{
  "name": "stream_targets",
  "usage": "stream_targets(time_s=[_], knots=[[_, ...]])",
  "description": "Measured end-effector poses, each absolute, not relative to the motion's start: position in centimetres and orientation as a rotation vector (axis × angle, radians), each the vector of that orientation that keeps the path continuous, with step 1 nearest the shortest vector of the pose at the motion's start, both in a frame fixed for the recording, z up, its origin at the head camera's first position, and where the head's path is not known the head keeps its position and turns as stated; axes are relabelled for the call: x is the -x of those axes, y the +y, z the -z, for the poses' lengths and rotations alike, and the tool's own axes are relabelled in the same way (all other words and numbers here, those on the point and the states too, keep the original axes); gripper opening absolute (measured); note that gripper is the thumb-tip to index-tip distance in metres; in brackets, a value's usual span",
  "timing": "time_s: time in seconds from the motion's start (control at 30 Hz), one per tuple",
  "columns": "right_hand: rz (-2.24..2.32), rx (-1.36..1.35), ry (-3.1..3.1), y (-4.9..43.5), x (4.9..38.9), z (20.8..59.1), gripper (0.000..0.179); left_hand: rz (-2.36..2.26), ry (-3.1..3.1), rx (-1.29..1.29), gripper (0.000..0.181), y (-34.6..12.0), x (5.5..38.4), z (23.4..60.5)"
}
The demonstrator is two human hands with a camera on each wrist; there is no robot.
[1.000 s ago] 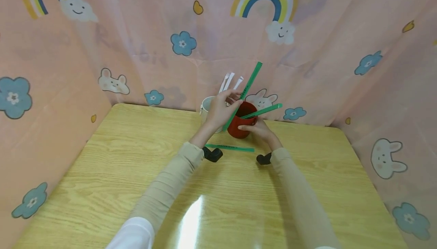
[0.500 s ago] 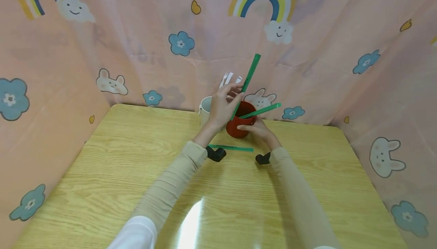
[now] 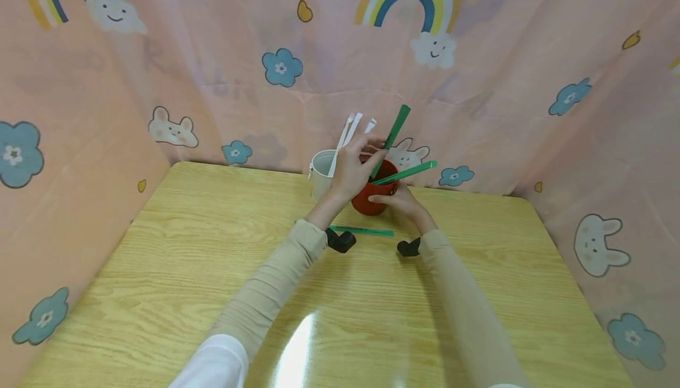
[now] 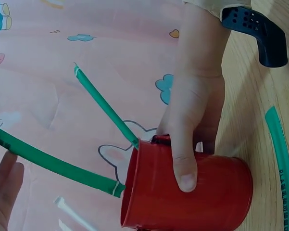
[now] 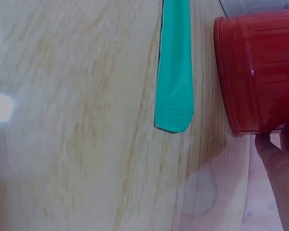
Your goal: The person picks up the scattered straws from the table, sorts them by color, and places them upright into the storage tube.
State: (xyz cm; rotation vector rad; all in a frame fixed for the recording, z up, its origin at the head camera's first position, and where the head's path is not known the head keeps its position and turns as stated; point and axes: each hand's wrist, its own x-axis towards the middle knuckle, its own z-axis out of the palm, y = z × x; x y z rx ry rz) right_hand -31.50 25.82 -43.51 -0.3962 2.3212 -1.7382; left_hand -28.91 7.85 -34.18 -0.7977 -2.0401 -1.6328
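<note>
My left hand (image 3: 353, 166) pinches a green wrapped straw (image 3: 397, 127) by its middle, above a small red bucket (image 3: 366, 204). In the left wrist view the lower end of that held straw (image 4: 62, 168) is right at the bucket's mouth. My right hand (image 3: 406, 202) grips the bucket from the right side, its thumb lying along the wall. A second green straw (image 3: 414, 171) leans inside the bucket and sticks out to the right. On the table before the bucket lies another green straw (image 3: 366, 231), also seen close up in the right wrist view.
Just left of the red bucket stands a white bucket (image 3: 320, 184) with several white wrapped straws (image 3: 347, 131) in it, partly hidden by my left hand. A patterned pink curtain (image 3: 239, 98) hangs behind the wooden table (image 3: 186, 246). Black mounts (image 3: 340, 241) sit at both wrists.
My left hand lifted the green straw from in front of the red bucket, moved slightly right, then lowered it so its bottom end meets the mouth. The right hand stayed on the bucket.
</note>
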Motion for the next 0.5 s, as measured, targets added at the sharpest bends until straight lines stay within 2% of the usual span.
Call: stream_targets(time_s=[0.5], knots=[[1.751, 0.444, 2.351, 26.5, 32.7, 45.8, 0.070, 1.574, -2.283, 0.826, 0.024, 8.3, 29.6, 36.7]])
